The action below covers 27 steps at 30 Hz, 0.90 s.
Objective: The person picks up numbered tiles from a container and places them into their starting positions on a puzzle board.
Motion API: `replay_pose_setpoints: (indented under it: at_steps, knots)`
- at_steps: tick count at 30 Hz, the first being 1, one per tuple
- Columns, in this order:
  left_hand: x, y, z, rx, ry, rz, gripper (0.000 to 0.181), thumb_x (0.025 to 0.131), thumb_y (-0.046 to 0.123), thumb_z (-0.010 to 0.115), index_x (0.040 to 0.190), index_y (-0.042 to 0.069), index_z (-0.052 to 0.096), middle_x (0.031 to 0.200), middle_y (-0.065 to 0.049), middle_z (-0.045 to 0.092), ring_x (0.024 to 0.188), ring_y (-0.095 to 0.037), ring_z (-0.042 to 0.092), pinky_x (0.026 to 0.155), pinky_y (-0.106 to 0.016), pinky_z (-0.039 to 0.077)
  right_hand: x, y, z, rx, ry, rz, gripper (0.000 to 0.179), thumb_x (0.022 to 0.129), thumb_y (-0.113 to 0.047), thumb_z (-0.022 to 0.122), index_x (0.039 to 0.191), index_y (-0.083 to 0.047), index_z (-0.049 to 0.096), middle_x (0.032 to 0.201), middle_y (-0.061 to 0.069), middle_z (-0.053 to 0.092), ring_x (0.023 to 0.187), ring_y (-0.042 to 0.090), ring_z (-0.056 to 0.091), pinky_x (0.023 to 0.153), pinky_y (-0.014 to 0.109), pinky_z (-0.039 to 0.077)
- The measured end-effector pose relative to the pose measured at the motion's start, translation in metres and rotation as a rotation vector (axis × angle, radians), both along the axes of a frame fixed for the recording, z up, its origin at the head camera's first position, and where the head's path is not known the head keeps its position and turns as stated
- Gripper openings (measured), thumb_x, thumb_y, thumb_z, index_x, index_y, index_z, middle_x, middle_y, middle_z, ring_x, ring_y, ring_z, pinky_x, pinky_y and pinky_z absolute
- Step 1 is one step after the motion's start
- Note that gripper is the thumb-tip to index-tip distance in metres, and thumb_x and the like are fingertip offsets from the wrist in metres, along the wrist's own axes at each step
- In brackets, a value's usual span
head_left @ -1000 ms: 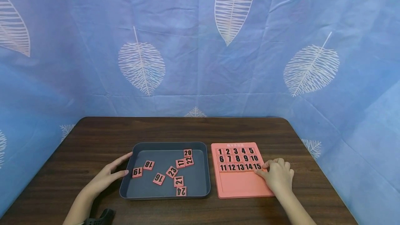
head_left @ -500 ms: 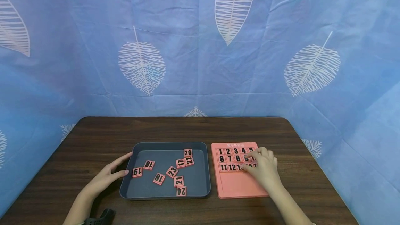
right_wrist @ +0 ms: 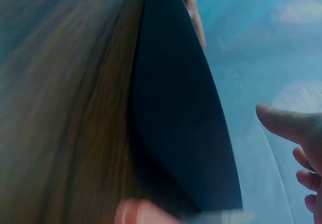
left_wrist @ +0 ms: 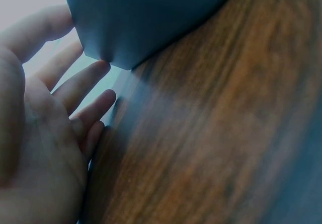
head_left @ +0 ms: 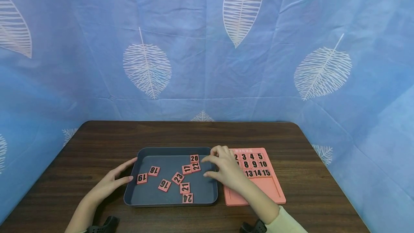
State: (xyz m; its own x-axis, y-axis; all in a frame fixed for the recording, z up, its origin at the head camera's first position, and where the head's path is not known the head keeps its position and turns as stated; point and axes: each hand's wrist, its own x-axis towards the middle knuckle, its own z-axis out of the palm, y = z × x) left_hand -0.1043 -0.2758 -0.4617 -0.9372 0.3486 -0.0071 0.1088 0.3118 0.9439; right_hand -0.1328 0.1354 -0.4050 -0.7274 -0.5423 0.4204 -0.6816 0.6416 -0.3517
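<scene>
Loose pink number tiles lie in a dark grey tray (head_left: pixel 171 204), among them 16 (head_left: pixel 164 185), 17 (head_left: pixel 187 169), 22 (head_left: pixel 195 167) and 20 (head_left: pixel 194 158). At the tray's left end is my left hand (head_left: pixel 108 185), fingers extended; the left wrist view shows the fingertips right at the tray wall (left_wrist: pixel 136 22). My right hand (head_left: pixel 229 171) reaches over the tray's right rim, thumb and forefinger spread with nothing between them, close to tile 22. Behind it, a pink puzzle board (head_left: pixel 266 190) holds rows of tiles up to 15; the hand hides its left part.
Tray and board lie side by side on a dark wooden table (head_left: pixel 174 134). A blue cloth (head_left: pixel 194 64) with white leaf prints hangs behind it. Tiles 18 (head_left: pixel 154 170) and 19 (head_left: pixel 142 178) are near the tray's left end, 24 (head_left: pixel 187 198) near its front.
My right hand has moved left, from beside tile 15, across the board, to over the tray's right rim. The left hand and the loose tiles have stayed put.
</scene>
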Motion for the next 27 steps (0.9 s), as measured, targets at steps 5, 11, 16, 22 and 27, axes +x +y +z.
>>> replay_pose_setpoints:
  at_steps: [5, 11, 16, 22, 27]
  knots:
    - [0.001, 0.000, -0.001, -0.003, 0.002, -0.002, 0.060, 0.098, 0.014, 0.054, 0.152, 0.008, 0.027, 0.154, -0.023, 0.019, 0.137, -0.051, 0.013, 0.096, -0.070, 0.027, -0.007, -0.037, 0.004, 0.073, -0.024, 0.167, 0.039, 0.075, -0.031, 0.082, 0.112, -0.024, 0.072, 0.103, -0.006, 0.042, 0.090, 0.014, 0.032, 0.077, 0.035, 0.025]
    - [0.001, 0.001, 0.000, 0.005, -0.006, -0.005, 0.060, 0.098, 0.014, 0.054, 0.152, 0.007, 0.027, 0.154, -0.023, 0.019, 0.137, -0.050, 0.013, 0.096, -0.069, 0.028, -0.015, -0.077, 0.008, 0.186, -0.014, 0.301, 0.038, 0.079, -0.035, 0.078, 0.116, -0.030, 0.070, 0.104, -0.008, 0.041, 0.092, 0.012, 0.033, 0.078, 0.032, 0.026]
    - [0.001, 0.001, 0.001, -0.005, -0.013, -0.001, 0.060, 0.099, 0.015, 0.054, 0.152, 0.008, 0.026, 0.154, -0.023, 0.018, 0.136, -0.051, 0.014, 0.096, -0.068, 0.030, -0.022, -0.101, 0.007, 0.286, 0.021, 0.361, 0.041, 0.081, -0.038, 0.076, 0.121, -0.033, 0.067, 0.104, -0.009, 0.042, 0.092, 0.010, 0.034, 0.075, 0.027, 0.024]
    - [-0.002, 0.000, 0.000, -0.013, 0.004, -0.010, 0.059, 0.099, 0.015, 0.052, 0.152, 0.008, 0.026, 0.155, -0.022, 0.017, 0.136, -0.051, 0.013, 0.095, -0.069, 0.030, -0.028, -0.124, 0.001, 0.381, 0.050, 0.384, 0.044, 0.082, -0.041, 0.073, 0.125, -0.036, 0.064, 0.107, -0.009, 0.045, 0.091, 0.009, 0.035, 0.076, 0.024, 0.025]
    - [-0.002, -0.002, 0.000, -0.026, 0.015, -0.012, 0.059, 0.099, 0.014, 0.052, 0.152, 0.008, 0.026, 0.154, -0.022, 0.017, 0.136, -0.052, 0.012, 0.093, -0.071, 0.030, -0.033, -0.142, -0.005, 0.456, 0.059, 0.401, 0.045, 0.083, -0.045, 0.071, 0.127, -0.039, 0.062, 0.106, -0.010, 0.044, 0.090, 0.008, 0.034, 0.073, 0.023, 0.023]
